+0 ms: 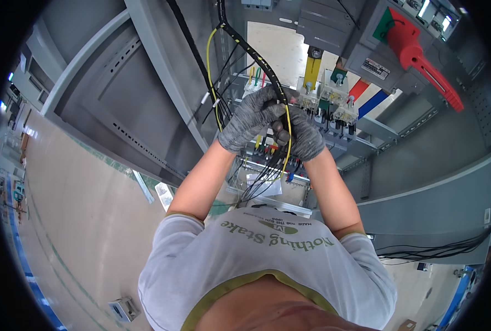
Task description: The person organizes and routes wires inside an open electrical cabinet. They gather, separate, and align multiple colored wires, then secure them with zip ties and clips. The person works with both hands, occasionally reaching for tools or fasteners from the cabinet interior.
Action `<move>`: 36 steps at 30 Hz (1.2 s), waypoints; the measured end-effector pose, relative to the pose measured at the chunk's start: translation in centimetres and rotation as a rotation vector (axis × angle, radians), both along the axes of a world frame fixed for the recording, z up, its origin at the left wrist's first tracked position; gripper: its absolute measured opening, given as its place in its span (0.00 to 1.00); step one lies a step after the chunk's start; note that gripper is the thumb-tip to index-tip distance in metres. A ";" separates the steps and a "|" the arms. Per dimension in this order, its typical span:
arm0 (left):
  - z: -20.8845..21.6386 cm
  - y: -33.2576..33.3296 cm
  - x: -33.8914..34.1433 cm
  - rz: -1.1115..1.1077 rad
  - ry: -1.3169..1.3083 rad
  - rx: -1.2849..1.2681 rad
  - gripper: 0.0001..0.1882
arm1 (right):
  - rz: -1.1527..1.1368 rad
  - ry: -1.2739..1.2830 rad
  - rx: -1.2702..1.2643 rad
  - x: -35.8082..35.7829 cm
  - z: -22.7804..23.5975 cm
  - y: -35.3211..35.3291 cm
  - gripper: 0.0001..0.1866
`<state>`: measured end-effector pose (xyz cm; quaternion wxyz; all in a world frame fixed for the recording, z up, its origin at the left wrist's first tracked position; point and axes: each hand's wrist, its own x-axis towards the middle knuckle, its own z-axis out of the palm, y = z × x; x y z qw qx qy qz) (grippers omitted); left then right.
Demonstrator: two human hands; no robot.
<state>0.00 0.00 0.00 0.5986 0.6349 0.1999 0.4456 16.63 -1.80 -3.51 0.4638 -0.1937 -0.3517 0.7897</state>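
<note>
A black wire bundle (259, 59), with flecks of yellow along it, arches down from the top of the cabinet to my hands. My left hand (251, 120), in a grey knitted glove, is closed around its lower end. Close against it, my right hand (305, 133), gloved the same way, has its fingers curled in at the bundle's end; the exact fingertip grip is partly hidden. A yellow-green wire (289, 144) runs down past the right-hand fingers. Below both hands, several loose thin black wires (259, 177) fan out toward my shirt.
Right of my hands are clear-covered terminals (333, 91) with a yellow busbar (312, 70), a red busbar (359, 88) and a blue busbar (373, 103). A red switch handle (413, 49) juts out above them. A grey cabinet upright (162, 66) stands left; loose black cables (438, 251) hang lower right.
</note>
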 end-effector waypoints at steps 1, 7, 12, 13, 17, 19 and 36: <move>-0.8 0.3 0.6 0.057 -0.009 0.058 0.14 | -0.220 -0.151 0.027 -0.3 0.8 -1.1 0.15; -1.2 2.1 1.6 0.288 0.059 0.227 0.08 | -1.138 -0.828 0.678 -3.0 2.8 -1.7 0.08; -1.3 4.2 1.2 0.359 0.022 0.292 0.07 | -1.288 -1.356 1.062 -1.7 4.3 0.7 0.08; -1.5 4.8 1.0 0.439 0.022 0.374 0.07 | -1.315 -1.437 1.099 -1.7 4.9 1.3 0.08; -1.3 5.9 0.8 0.551 -0.133 0.400 0.08 | -1.301 -1.665 1.021 -1.8 7.6 3.4 0.11; 0.3 4.1 -0.3 0.461 -0.020 0.595 0.10 | -1.338 -1.733 1.082 -1.0 8.2 4.4 0.13; 5.1 19.6 -1.9 1.241 -0.236 0.883 0.12 | -1.559 -1.876 1.066 -0.5 8.3 5.8 0.12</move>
